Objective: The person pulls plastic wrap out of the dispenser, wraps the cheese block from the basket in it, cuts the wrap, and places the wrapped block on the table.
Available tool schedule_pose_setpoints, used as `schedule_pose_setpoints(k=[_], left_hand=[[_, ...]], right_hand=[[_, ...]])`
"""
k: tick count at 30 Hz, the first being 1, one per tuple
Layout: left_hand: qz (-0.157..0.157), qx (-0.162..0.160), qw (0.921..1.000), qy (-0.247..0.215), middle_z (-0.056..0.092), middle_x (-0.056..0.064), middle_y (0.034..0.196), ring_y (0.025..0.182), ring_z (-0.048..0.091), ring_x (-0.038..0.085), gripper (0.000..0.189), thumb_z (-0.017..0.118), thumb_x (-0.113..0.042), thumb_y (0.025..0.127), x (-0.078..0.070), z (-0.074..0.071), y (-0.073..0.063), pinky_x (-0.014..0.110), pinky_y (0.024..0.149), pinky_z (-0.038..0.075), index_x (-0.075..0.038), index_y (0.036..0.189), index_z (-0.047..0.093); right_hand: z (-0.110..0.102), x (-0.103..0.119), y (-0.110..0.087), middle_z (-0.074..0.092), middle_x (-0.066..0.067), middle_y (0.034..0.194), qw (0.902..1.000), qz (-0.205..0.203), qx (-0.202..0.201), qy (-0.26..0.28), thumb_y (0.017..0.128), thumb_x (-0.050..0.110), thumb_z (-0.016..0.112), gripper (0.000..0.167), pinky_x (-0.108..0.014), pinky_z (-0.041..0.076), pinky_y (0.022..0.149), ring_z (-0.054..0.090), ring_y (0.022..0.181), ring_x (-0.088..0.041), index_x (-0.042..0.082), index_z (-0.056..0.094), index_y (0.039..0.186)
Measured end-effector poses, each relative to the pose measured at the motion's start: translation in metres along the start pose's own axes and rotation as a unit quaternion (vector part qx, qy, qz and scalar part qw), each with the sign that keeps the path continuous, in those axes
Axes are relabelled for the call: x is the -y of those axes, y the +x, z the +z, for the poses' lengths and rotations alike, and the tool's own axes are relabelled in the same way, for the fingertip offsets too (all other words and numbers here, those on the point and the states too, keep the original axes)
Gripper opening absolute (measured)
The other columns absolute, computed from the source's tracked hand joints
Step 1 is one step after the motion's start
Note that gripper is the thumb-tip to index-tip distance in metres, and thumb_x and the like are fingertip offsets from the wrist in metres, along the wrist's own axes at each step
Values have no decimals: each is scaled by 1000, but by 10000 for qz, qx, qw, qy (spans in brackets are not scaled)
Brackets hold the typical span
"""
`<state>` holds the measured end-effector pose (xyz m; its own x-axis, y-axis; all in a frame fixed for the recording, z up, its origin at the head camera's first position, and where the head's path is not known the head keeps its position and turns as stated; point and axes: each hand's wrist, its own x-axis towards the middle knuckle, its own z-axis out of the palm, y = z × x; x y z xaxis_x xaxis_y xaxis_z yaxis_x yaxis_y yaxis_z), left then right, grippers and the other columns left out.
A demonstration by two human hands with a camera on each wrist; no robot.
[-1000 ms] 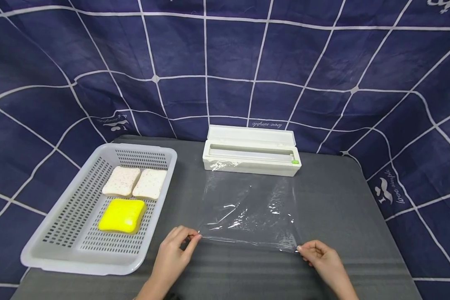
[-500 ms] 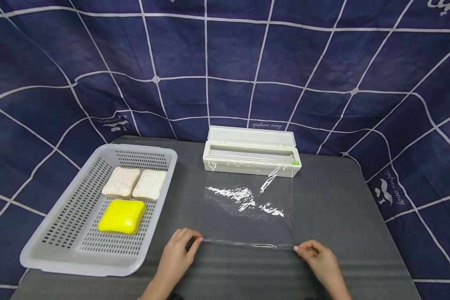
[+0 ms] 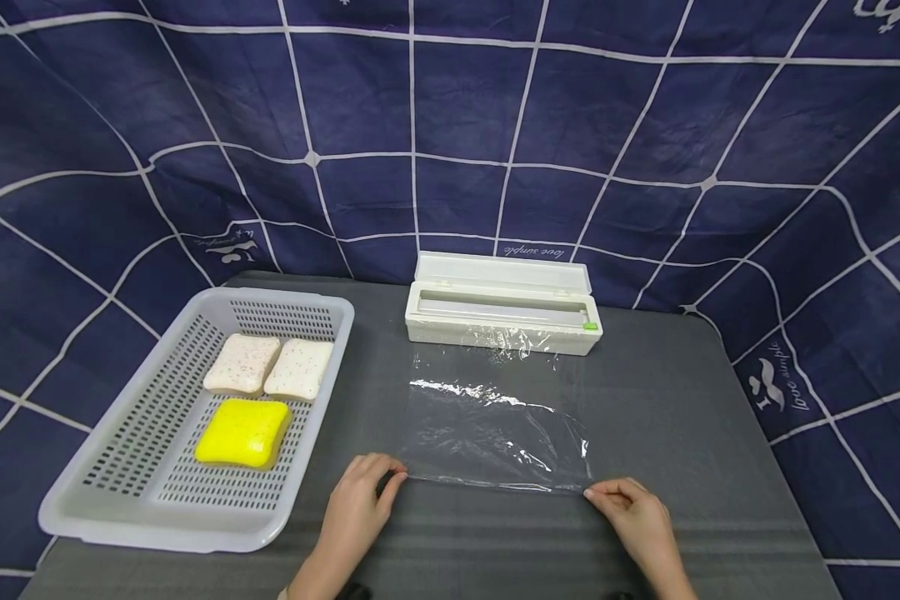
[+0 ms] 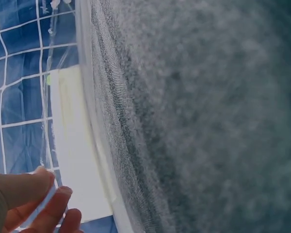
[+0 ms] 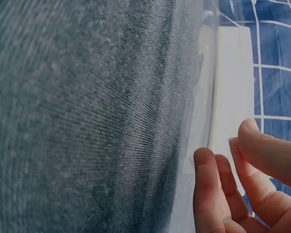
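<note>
A sheet of clear plastic wrap (image 3: 487, 433) stretches from the front of a white wrap dispenser box (image 3: 495, 335), whose lid (image 3: 502, 272) stands up at the back. My left hand (image 3: 357, 504) pinches the near left corner of the sheet between thumb and fingers. At the near right corner, my right hand (image 3: 637, 521) pinches the film the same way. In the left wrist view the thumb and fingertips (image 4: 63, 190) meet at the film's edge. The right wrist view shows the dispenser box (image 5: 232, 82) beyond the hand. A green slider (image 3: 590, 326) sits at the dispenser's right end.
On the left stands a light grey plastic basket (image 3: 150, 523) with slotted walls. In it lie a yellow sponge-like block (image 3: 242, 432) and two speckled whitish blocks, the left one (image 3: 242, 364) beside the right one (image 3: 300, 368). A dark grey cloth (image 3: 720, 433) covers the table; a blue checked curtain (image 3: 465, 108) hangs behind.
The hands have drawn slightly closer together, the right one moving a little left. The wrap's wrinkles and shine have shifted; its near edge still runs between both hands. Basket and dispenser stay put.
</note>
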<state>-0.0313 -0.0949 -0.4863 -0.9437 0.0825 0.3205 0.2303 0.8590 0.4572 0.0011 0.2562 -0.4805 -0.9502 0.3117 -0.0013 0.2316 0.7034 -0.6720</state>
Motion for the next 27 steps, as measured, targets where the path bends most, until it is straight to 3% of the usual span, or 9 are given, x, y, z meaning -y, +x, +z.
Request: schedule_pose_setpoints(k=[6,13,22,27], left_hand=[[-4,-6,9999,159,68,-6,87,87,62,15,17,85,-14,75,0,-1,1,36,72,55,-21,78,70],[27,246,9989,407,67,-7,84,83,59,14,19,88,-10,69,1,-1,-1,34,71,55,-20,75,73],[-92,691,9959,580,70,-2,86,80,59,17,20,88,-12,68,0,-5,-4,37,73,55,-15,84,76],[-108,671,9953,692,70,3,89,82,60,22,28,88,-13,67,-4,-8,-6,40,72,53,-11,92,74]], right_hand=[[5,-1,1,68,3,82,9993,-315,-195,-60,74,17,86,12,-17,47,61,53,68,11,16,74,72],[13,-6,-1,60,4,72,9939,-939,-557,-153,65,8,89,19,-12,41,54,46,61,10,15,72,67],[13,-7,-2,58,6,72,9983,-430,17,-390,71,12,87,16,-20,44,58,46,60,7,15,71,70],[13,-7,-4,58,6,73,9976,-483,71,-496,72,12,86,16,-21,45,60,47,60,8,15,71,72]])
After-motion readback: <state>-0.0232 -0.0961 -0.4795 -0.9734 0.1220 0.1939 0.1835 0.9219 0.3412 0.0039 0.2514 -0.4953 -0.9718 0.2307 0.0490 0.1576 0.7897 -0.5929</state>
